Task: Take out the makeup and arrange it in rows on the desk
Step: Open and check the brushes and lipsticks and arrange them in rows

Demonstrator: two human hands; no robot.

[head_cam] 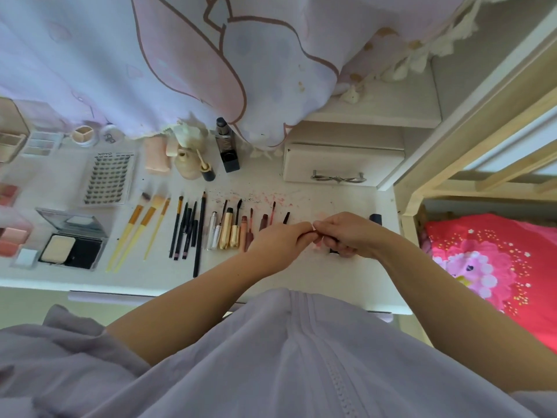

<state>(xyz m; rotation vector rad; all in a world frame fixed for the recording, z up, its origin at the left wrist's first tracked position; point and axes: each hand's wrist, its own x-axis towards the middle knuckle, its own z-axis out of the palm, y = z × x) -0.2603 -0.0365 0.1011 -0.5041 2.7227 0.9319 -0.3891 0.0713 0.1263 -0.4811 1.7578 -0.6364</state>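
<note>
Meeting over the white desk (pixel 301 276), the left hand (pixel 278 241) and right hand (pixel 346 233) pinch one small thing together, too hidden to name. Just to their left, brushes (pixel 141 224), pencils (pixel 187 227) and tubes (pixel 229 232) lie in a row, beside an open compact (pixel 72 239).

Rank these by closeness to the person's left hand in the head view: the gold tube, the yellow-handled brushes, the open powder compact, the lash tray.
From the left hand:
1. Gold tube, just to its left.
2. Yellow-handled brushes, further left.
3. Open powder compact and lash tray, far left: too close to call.
</note>
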